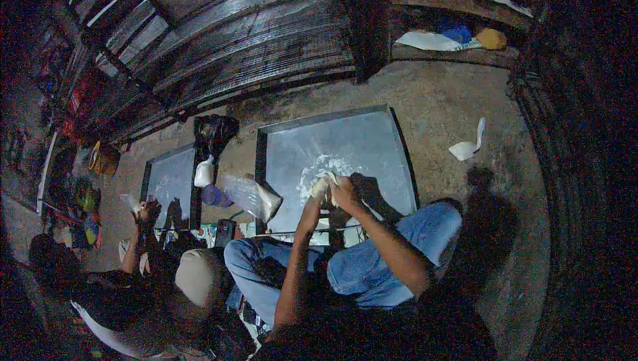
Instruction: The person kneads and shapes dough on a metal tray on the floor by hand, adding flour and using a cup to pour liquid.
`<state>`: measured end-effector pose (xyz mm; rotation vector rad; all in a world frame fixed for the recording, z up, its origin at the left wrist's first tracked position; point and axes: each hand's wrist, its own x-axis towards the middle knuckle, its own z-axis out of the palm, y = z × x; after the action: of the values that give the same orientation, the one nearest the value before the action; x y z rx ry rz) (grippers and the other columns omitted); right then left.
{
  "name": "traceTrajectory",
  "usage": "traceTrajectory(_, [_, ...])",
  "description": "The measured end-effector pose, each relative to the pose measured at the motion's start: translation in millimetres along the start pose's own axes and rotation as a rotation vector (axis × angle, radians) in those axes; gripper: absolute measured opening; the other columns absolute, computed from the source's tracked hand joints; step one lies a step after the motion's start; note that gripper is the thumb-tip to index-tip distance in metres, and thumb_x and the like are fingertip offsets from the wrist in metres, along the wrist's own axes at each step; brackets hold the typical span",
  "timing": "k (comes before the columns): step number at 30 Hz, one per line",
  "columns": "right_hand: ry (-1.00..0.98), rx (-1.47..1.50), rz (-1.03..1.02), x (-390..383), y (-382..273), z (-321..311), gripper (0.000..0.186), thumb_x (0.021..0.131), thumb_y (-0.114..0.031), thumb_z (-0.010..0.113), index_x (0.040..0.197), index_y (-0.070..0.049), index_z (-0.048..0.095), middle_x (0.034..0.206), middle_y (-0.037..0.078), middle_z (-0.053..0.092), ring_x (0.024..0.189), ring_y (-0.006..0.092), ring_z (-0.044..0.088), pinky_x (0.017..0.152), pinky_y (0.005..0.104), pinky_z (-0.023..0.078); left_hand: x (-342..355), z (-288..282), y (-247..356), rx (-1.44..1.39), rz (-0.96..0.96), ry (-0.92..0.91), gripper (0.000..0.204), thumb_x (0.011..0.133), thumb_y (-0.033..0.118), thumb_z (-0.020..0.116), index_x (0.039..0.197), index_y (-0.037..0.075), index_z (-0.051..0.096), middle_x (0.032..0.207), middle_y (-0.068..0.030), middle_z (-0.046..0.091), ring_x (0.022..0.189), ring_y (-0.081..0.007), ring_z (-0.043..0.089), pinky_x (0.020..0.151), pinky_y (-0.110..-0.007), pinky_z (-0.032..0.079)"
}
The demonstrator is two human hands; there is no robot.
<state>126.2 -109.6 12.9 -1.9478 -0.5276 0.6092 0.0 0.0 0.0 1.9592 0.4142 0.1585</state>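
Dough lump (321,185) pinched between both hands (fingers closed), over floured tray (372,142).

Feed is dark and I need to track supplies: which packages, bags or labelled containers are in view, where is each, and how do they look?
Clear plastic bag with white contents: on the floor, left of the large grey metal tray.
White plastic bottle: between the two trays, upright.
Black bag: behind the bottle, crumpled.
Small pale pouch: held in both hands over the large tray.
No signs or screens visible.
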Motion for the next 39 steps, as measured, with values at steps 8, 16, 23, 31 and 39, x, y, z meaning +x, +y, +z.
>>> traceTrajectory(8, [0.087, 0.154, 0.004, -37.1, -48.8, -17.4, 0.052, 0.087, -0.053, 0.054, 0.092, -0.002, 0.066, 0.074, 0.010, 0.063, 0.069, 0.0217, 0.061, 0.066, 0.0365, 0.047, -13.7, -25.2, 79.1, -0.366, -0.073, 0.298, 0.033, 0.095, 0.027, 0.052, 0.109, -0.003, 0.060, 0.090, -0.0087, 0.065, 0.073, -0.0130, 0.060, 0.064, -0.027, 0.048])
traceTrajectory(16, [-0.323, 0.917, 0.031, -16.3, -27.0, -7.3, 0.041, 0.085, -0.040, 0.061, 0.111, -0.008, 0.061, 0.101, 0.006, 0.065, 0.093, 0.0184, 0.061, 0.085, 0.0350, 0.048, -3.3, -40.5, 35.9, -0.099, 0.031, 0.028, 0.043, 0.094, 0.026, 0.051, 0.123, -0.005, 0.048, 0.117, -0.0215, 0.054, 0.108, -0.0312, 0.053, 0.088, -0.038, 0.044])
traceTrajectory(23, [0.008, 0.657, 0.151, 9.4, 3.0, -30.4, 0.040, 0.085, -0.043, 0.058, 0.100, -0.006, 0.063, 0.088, 0.009, 0.067, 0.078, 0.0250, 0.064, 0.074, 0.0366, 0.050, 1.6, -69.3, 83.0, 0.377, -0.136, 0.073, 0.072, 0.083, 0.041, 0.065, 0.123, -0.015, 0.042, 0.123, -0.0340, 0.049, 0.111, -0.0440, 0.051, 0.101, -0.044, 0.036])
traceTrajectory(31, [0.157, -0.564, -0.294, -16.2, -92.1, -69.8, 0.043, 0.076, -0.025, 0.071, 0.113, -0.006, 0.058, 0.101, 0.016, 0.063, 0.094, 0.0328, 0.060, 0.081, 0.0413, 0.049, -32.7, -100.0, 42.9, 0.003, -0.079, -0.046, 0.035, 0.086, 0.027, 0.059, 0.109, 0.000, 0.063, 0.100, -0.0189, 0.067, 0.093, -0.0319, 0.064, 0.086, -0.037, 0.049])
traceTrajectory(39, [-0.171, -0.918, -0.728, -6.1, -49.6, -13.3, 0.047, 0.079, -0.011, 0.060, 0.124, -0.003, 0.054, 0.128, 0.018, 0.052, 0.121, 0.0340, 0.047, 0.105, 0.0420, 0.035, -12.6, -89.2, 56.3, 0.123, 0.115, 0.007, 0.030, 0.083, 0.024, 0.058, 0.099, -0.001, 0.064, 0.095, -0.0205, 0.065, 0.089, -0.0359, 0.062, 0.080, -0.040, 0.048])
